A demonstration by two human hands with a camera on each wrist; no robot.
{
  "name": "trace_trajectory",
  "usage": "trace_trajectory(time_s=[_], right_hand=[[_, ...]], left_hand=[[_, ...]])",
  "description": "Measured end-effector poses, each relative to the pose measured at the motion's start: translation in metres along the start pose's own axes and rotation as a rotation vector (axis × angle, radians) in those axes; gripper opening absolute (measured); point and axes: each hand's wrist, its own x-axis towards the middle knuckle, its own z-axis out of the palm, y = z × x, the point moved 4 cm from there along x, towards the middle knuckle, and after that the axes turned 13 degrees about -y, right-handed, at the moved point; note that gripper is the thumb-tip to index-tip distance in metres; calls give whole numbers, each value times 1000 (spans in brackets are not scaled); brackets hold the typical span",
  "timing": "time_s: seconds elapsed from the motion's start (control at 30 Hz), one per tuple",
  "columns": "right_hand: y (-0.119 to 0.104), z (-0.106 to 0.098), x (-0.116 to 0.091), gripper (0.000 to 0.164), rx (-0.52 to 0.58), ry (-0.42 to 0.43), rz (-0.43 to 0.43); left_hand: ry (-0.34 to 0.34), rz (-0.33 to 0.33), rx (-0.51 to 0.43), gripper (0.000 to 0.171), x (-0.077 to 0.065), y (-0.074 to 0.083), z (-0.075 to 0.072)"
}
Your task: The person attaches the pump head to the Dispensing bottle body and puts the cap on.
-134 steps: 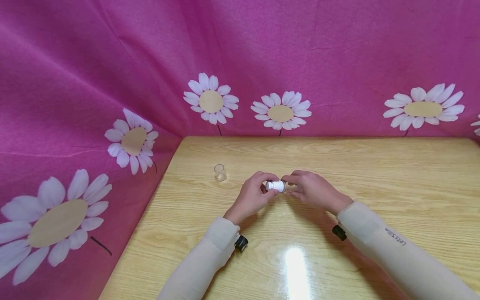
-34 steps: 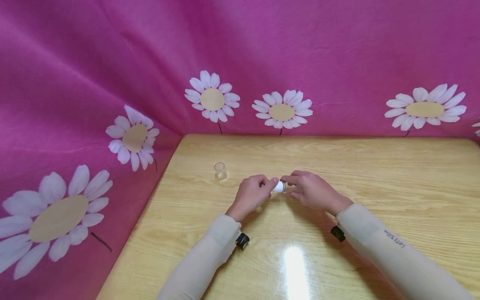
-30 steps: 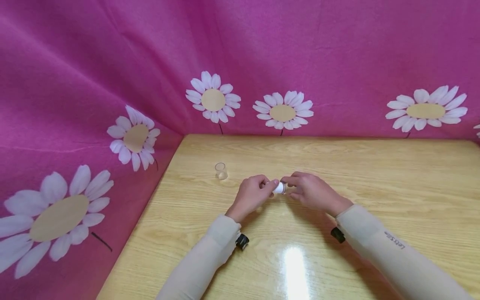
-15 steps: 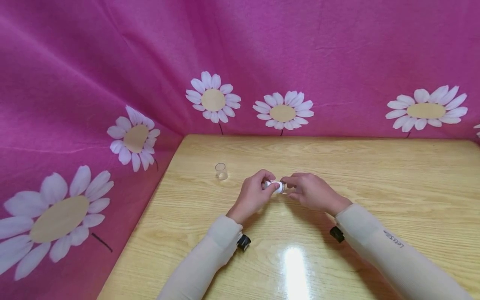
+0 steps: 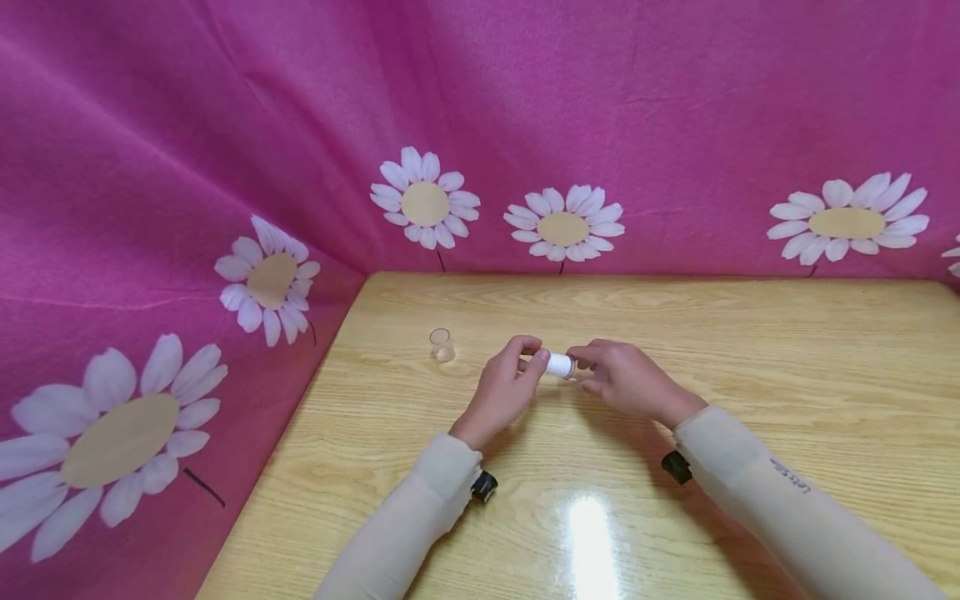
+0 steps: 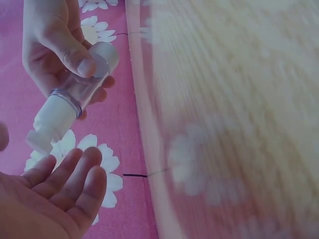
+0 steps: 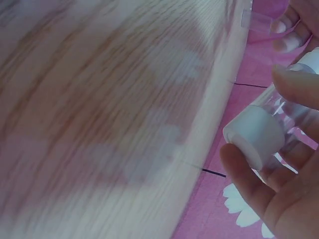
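A small pump bottle [image 5: 558,364] lies on its side in the air between both hands, its white pump end towards the left. My right hand [image 5: 630,379] grips its clear body, thumb on one side and fingers round the other. The right wrist view shows the white base [image 7: 256,134] beside a fingertip. My left hand [image 5: 501,387] is at the pump end, its fingers loosely bent and apart. In the left wrist view those fingers [image 6: 62,186] are spread just beside the white pump head [image 6: 42,139]; whether they touch it, I cannot tell.
A clear cap [image 5: 442,345] stands on the wooden table [image 5: 712,333], left of and beyond the left hand. Magenta cloth [image 5: 660,100] printed with white flowers rises along the table's back and left edges. Light reflects off the near tabletop.
The left thumb and fingers have moved back from over the white pump collar, so more of it shows. The bottle has risen slightly in the head view. The right hand keeps its grip.
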Motion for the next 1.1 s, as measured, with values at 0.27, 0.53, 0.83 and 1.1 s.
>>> trace_trajectory(time_s=[0.27, 0.53, 0.83, 1.1], right_hand=[[9, 1, -2, 44, 76, 1, 31], [12, -1, -2, 44, 123, -15, 72], [13, -3, -5, 44, 144, -12, 73], [13, -3, -3, 41, 135, 4, 58]], left_hand=[[55, 13, 57, 38, -2, 0, -4], [39, -7, 22, 38, -2, 0, -2], [34, -7, 27, 34, -2, -1, -1], [21, -14, 36, 34, -4, -1, -3]])
